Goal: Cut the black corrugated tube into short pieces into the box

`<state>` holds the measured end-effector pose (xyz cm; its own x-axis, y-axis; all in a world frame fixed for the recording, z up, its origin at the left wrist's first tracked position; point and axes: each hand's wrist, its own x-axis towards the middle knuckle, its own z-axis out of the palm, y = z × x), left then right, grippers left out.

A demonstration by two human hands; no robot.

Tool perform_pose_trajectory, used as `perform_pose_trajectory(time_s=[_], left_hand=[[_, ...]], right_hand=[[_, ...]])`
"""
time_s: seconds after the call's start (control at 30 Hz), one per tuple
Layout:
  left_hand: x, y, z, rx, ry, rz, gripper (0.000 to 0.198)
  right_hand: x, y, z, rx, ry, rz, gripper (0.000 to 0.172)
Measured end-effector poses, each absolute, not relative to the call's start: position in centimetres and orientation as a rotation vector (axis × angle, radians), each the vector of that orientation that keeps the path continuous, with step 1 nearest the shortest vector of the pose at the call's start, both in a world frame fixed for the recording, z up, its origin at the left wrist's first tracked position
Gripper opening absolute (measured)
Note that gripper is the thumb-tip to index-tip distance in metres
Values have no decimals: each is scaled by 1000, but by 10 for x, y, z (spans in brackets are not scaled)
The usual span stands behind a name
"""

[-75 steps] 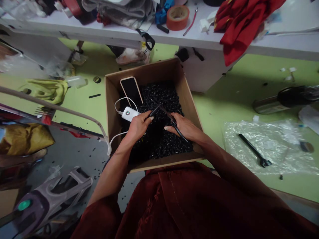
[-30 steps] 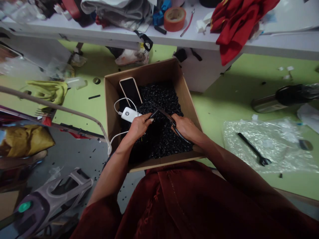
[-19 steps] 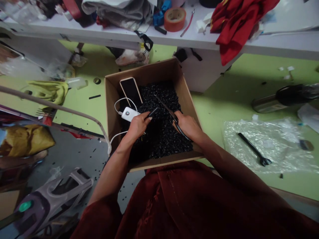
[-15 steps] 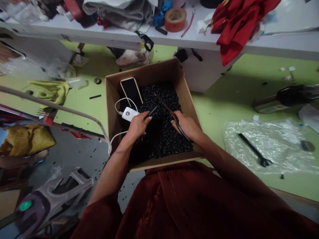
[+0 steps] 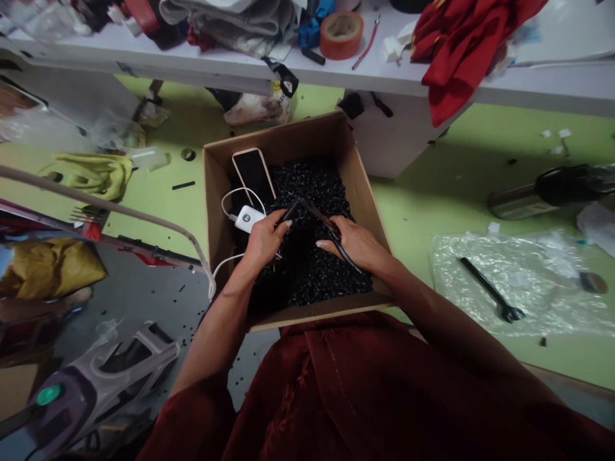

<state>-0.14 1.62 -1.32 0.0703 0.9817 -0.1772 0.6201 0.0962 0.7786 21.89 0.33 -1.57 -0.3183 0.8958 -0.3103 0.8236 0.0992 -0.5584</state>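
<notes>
Near the box's near edge, the fingers (image 5: pixel 343 235) of the right hand (image 5: pixel 358 246) close around a long black tool (image 5: pixel 321 219), and the left hand (image 5: pixel 262 240) pinches a thin black rod (image 5: pixel 291 211). Both hands are above black plastic pieces (image 5: pixel 312 275) inside a cardboard box (image 5: pixel 307 318). A white power bank (image 5: pixel 248 219) lies just left of them, and a phone (image 5: pixel 253 176) lies farther.

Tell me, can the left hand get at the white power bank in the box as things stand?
Probably yes: the left hand sits beside the white power bank, nothing between them, though it grips a thin black piece.
</notes>
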Motion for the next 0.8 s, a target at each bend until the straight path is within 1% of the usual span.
perform_pose_trajectory(time_s=[0.43, 0.8], left_hand=[[4, 12, -16, 1689, 1559, 612, 35], [6, 11, -16, 1712, 1516, 622, 32]], right_hand=[[217, 2, -18, -1715, -2288, 964, 52], [216, 2, -16, -1714, -2303, 976, 50]])
